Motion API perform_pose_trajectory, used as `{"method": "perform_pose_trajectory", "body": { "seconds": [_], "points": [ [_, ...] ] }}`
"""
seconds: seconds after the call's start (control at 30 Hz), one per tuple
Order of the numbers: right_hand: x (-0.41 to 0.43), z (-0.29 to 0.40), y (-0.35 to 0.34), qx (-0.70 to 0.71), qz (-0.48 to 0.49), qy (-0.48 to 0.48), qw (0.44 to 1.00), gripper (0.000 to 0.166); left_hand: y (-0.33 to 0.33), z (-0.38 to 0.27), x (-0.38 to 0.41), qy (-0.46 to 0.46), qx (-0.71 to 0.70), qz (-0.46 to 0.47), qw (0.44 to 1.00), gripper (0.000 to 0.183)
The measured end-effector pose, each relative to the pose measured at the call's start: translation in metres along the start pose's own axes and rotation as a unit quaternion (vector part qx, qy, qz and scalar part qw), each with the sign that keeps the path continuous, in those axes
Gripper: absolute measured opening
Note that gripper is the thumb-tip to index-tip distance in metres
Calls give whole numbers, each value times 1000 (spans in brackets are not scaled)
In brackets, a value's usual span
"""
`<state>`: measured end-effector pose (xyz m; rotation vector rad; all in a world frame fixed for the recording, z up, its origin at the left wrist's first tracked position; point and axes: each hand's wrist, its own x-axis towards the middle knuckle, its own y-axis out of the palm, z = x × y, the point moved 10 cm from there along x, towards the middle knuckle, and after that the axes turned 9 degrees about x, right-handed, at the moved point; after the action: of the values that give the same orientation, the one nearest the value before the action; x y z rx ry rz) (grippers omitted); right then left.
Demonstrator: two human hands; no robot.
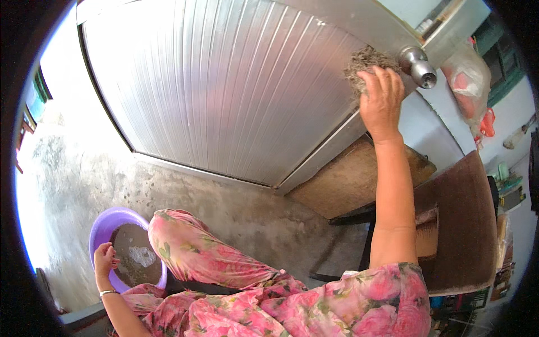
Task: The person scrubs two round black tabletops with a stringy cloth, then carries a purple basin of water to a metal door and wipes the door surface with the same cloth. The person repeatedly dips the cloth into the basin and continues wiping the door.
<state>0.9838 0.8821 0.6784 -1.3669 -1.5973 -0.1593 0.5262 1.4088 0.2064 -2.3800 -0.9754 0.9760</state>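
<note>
My right hand [382, 99] presses a bunched grey-brown rag or fibrous scrubber [365, 63] against the ribbed metal door [236, 92]. Just right of these fingers is the round metal doorknob [417, 67]. Lower left, my left hand [104, 258] is at the rim of a purple plastic bucket [102, 225], its fingers curled over the inside. Whether they grip the rim is not clear. Murky brown water [137, 269] with a patch of white foam [142, 256] fills part of the bucket.
A brown padded chair [457, 227] stands close by my right arm. Behind that arm a worn board [337, 172] leans near the door's lower edge. Stuffed plastic bags [467, 84] hang at the upper right. The concrete floor [177, 185] bears dark stains.
</note>
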Motion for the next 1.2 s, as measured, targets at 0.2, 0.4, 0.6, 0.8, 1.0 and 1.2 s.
{"method": "perform_pose_trajectory", "body": {
  "seconds": [0.2, 0.4, 0.6, 0.8, 1.0, 1.2],
  "points": [
    [-75, 18, 51, 7, 22, 69, 997, 39, 11, 10, 9, -2, -26, 13, 1000, 24],
    [-154, 68, 100, 92, 119, 25, 988, 24, 3, 4, -3, -7, -14, 13, 1000, 24],
    [-92, 19, 37, 79, 0, 66, 995, 31, -5, 10, -2, 3, -16, 9, 1000, 24],
    [-39, -46, -30, 84, -183, 146, 969, 46, -5, 12, -6, 1, -17, -6, 1000, 23],
    [-110, -48, 11, 204, -226, 311, 900, 49, -4, 14, -7, -12, -25, 7, 1000, 23],
    [-159, -27, 33, 256, -204, 383, 863, 48, 5, 0, -8, -3, -25, 13, 1000, 21]
  ]
}}
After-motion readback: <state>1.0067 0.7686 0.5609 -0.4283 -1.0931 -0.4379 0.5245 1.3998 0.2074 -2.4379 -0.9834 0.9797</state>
